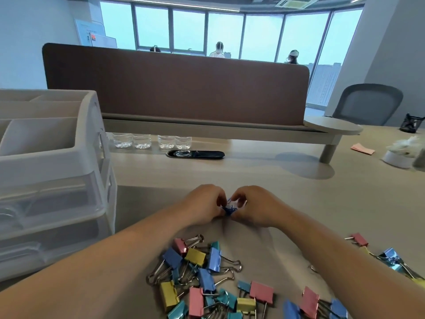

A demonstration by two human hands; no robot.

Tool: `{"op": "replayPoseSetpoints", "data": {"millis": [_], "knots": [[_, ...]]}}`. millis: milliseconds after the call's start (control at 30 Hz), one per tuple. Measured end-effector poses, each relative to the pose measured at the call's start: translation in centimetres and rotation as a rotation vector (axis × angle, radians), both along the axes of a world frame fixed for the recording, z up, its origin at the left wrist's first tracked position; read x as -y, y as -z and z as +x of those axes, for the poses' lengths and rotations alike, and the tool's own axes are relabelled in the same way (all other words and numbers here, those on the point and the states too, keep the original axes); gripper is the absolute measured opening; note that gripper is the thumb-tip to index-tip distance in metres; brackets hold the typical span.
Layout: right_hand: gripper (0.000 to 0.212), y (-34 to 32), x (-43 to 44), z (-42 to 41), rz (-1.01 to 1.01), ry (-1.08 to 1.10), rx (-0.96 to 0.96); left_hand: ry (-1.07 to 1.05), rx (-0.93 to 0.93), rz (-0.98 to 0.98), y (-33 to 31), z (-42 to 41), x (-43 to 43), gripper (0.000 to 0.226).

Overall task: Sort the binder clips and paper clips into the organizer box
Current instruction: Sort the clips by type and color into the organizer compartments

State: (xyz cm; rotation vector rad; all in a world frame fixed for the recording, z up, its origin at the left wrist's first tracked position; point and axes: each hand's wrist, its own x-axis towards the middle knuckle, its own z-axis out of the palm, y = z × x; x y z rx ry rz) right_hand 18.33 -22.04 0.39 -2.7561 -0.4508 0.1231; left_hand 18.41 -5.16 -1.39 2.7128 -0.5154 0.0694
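My left hand (203, 207) and my right hand (254, 207) meet over the middle of the desk, fingers curled, both pinching a small bunch of blue paper clips (228, 207) between them. A heap of pink, yellow, blue and teal binder clips (202, 279) lies on the desk in front of me, between my forearms. More binder clips (388, 256) lie to the right of my right forearm. The pale organizer box (48, 162), with open top compartments and clear drawers below, stands at the left.
A brown desk divider (174, 86) on a raised shelf runs across the back. Several clear bottles (151, 141) stand under the shelf, beside a black cable slot (195, 154). A white bowl (397, 158), pink paper (362, 149) and a grey chair (365, 104) are at the right.
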Motion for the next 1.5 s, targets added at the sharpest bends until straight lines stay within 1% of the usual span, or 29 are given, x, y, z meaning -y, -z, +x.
{"op": "replayPoseSetpoints", "data": {"millis": [100, 167, 233, 400, 600, 667, 733, 800, 867, 900, 933, 1000, 1067, 1133, 1433, 1500], "knots": [[0.060, -0.6, 0.3, 0.5, 0.001, -0.023, -0.062, -0.008, 0.008, -0.007, 0.2, 0.1, -0.1, 0.021], [0.068, -0.9, 0.1, 0.8, -0.066, -0.057, -0.076, -0.013, -0.007, -0.013, 0.2, 0.1, -0.2, 0.022], [0.069, -1.0, -0.2, 1.2, -0.128, -0.079, -0.079, -0.013, -0.035, -0.019, 0.1, 0.0, -0.3, 0.027], [0.053, -1.0, -0.5, 1.7, -0.125, -0.073, -0.066, -0.014, -0.064, -0.032, 0.0, -0.1, -0.3, 0.034], [0.030, 0.0, -0.3, 0.9, -0.051, -0.004, -0.007, 0.003, -0.058, -0.014, -0.2, -0.1, -0.2, 0.028], [0.027, 0.1, -0.2, 0.6, -0.042, 0.012, 0.003, 0.000, -0.057, -0.020, -0.5, -0.1, -0.1, 0.027], [0.031, -0.2, -0.1, 0.4, -0.029, 0.019, -0.001, -0.003, -0.053, -0.019, -0.8, -0.1, -0.1, 0.028], [0.040, -0.5, 0.0, 0.4, -0.031, 0.012, -0.026, -0.012, -0.055, -0.001, -1.0, -0.1, -0.3, 0.033], [0.055, -0.7, -0.1, 0.3, -0.077, -0.013, -0.042, -0.015, -0.065, 0.038, -1.2, 0.0, -0.6, 0.040], [0.059, -0.7, -0.3, 0.3, -0.107, -0.026, -0.048, -0.011, -0.085, 0.065, -1.3, 0.1, -0.7, 0.044], [0.059, -0.6, -0.5, 0.3, -0.132, -0.035, -0.053, -0.004, -0.109, 0.086, -1.3, 0.1, -0.7, 0.048], [0.048, -0.5, -1.2, 0.5, -0.163, -0.040, -0.054, 0.008, -0.144, 0.106, -1.3, 0.2, -0.6, 0.052], [0.036, -0.4, -1.7, 0.7, -0.178, -0.040, -0.041, 0.014, -0.139, 0.095, -1.2, 0.2, -0.2, 0.048], [0.028, -0.4, -2.1, 0.8, -0.181, -0.029, -0.029, 0.003, -0.117, 0.069, -1.0, 0.4, 0.1, 0.042], [0.018, 0.0, -2.7, 1.2, -0.204, -0.016, -0.045, -0.033, -0.107, 0.041, -0.8, 0.9, 0.5, 0.018], [0.013, -0.1, -2.8, 1.2, -0.202, -0.009, -0.038, -0.025, -0.110, 0.050, -1.0, 0.8, 0.7, 0.016]]}}
